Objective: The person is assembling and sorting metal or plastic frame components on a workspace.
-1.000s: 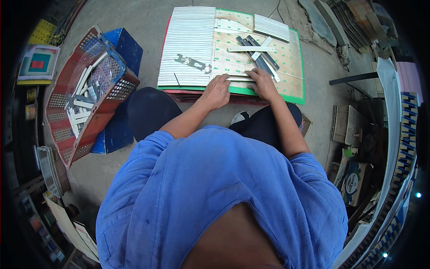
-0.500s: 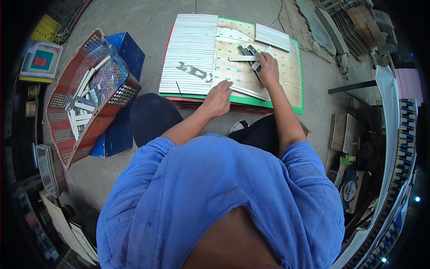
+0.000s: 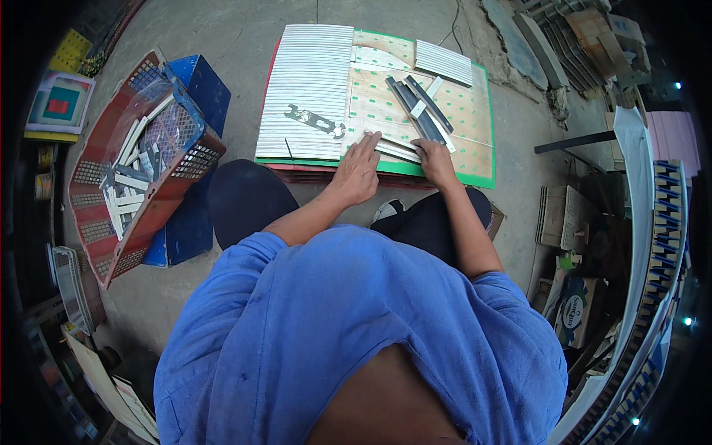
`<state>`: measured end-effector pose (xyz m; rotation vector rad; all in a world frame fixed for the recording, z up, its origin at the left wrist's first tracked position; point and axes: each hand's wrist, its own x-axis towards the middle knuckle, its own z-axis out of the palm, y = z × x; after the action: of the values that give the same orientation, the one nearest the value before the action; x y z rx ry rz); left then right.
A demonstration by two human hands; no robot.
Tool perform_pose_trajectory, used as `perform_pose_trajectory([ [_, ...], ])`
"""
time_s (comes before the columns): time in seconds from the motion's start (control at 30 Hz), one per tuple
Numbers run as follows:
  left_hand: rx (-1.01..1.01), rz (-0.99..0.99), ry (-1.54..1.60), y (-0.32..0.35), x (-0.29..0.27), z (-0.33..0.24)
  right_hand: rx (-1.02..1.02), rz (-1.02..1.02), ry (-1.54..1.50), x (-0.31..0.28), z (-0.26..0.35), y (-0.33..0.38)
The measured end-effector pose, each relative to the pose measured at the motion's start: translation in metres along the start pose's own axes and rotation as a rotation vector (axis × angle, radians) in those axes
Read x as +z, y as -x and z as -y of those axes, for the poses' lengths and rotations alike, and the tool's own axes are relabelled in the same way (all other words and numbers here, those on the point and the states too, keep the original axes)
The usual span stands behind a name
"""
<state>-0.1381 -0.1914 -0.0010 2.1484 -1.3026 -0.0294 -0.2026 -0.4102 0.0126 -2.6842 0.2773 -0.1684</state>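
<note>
Near the front edge of a green-bordered board (image 3: 475,152), my left hand (image 3: 357,172) lies with its fingers stretched out, fingertips at the left end of several white strips (image 3: 397,153). My right hand (image 3: 436,163) pinches the right end of a narrow strip (image 3: 400,139) that spans toward my left fingertips. Just beyond my right hand, loose dark and white strips (image 3: 419,110) lie crossed in a small pile. To the left, white strips side by side form a ribbed block (image 3: 308,81). On it rest a flat dark metal piece with cutouts (image 3: 315,119) and a thin dark rod (image 3: 288,148).
A smaller ribbed block of white strips (image 3: 443,62) sits at the board's far right. On my left, a tilted red plastic crate (image 3: 93,200) holds white and grey strips, against a blue box (image 3: 204,85). Crates (image 3: 565,215) and cartons (image 3: 582,311) stand on the right.
My right hand has moved from the loose pile toward the front edge and now pinches a strip there. The pile's strips have shifted. My left hand stays near the same strip ends.
</note>
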Motion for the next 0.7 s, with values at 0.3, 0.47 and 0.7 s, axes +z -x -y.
perform_pose_trajectory([
  [0.3,-0.059,0.104,-0.162,-0.003,0.008,0.006,-0.028,-0.267,0.076,-0.007,-0.014,-0.041],
  [0.47,-0.06,0.119,-0.142,-0.005,0.006,0.004,0.134,-0.409,0.103,-0.006,-0.043,-0.077],
  [0.7,-0.077,0.14,-0.126,-0.004,0.009,0.004,0.577,-0.334,0.03,-0.013,0.003,-0.096],
])
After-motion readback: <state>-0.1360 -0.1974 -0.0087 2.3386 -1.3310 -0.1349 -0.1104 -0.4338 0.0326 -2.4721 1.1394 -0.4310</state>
